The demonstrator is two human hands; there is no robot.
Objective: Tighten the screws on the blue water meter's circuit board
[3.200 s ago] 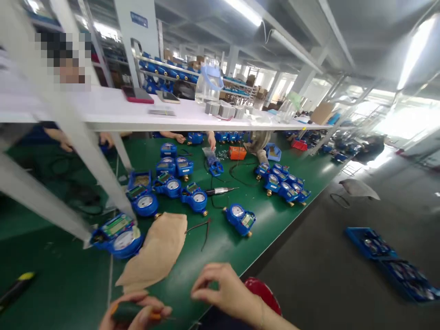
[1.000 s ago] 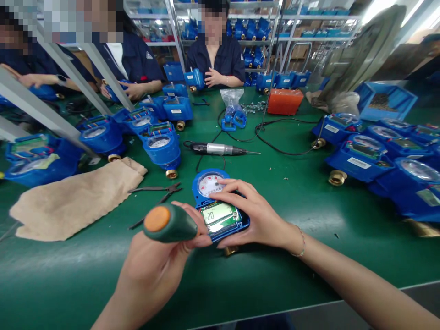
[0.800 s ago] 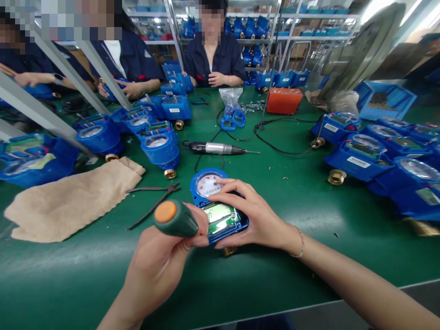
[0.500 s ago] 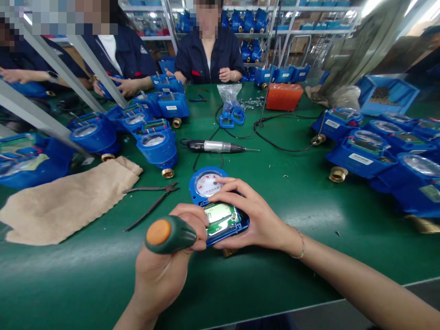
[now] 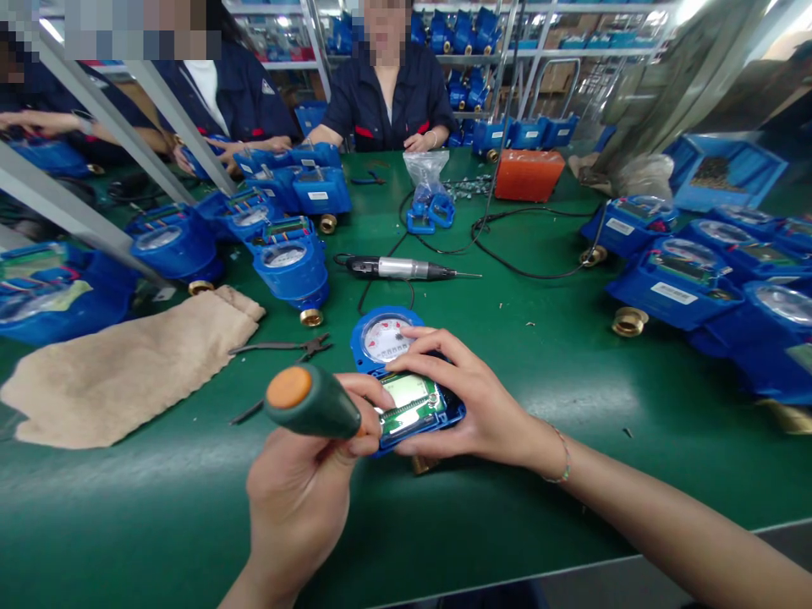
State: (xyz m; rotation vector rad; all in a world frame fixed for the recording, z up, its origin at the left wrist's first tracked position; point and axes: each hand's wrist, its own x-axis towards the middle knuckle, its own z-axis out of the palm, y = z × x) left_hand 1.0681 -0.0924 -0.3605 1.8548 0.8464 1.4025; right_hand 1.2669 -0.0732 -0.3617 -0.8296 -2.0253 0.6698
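Glossy plastic screwdriver handle (image 5: 320, 408); smooth plastic meter (image 5: 407, 391); matt, fuzzy cloth (image 5: 136, 372).

One green-handled screwdriver (image 5: 326, 410), one tan cloth (image 5: 127, 372), one orange box (image 5: 529, 176)

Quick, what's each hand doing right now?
Left hand: closed around a green-handled tool.
Right hand: holding one end of a blue meter.

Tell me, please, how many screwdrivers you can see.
2: the green-handled screwdriver in the left hand, and the electric screwdriver lying on the table beyond the held water meter. Others may be hidden.
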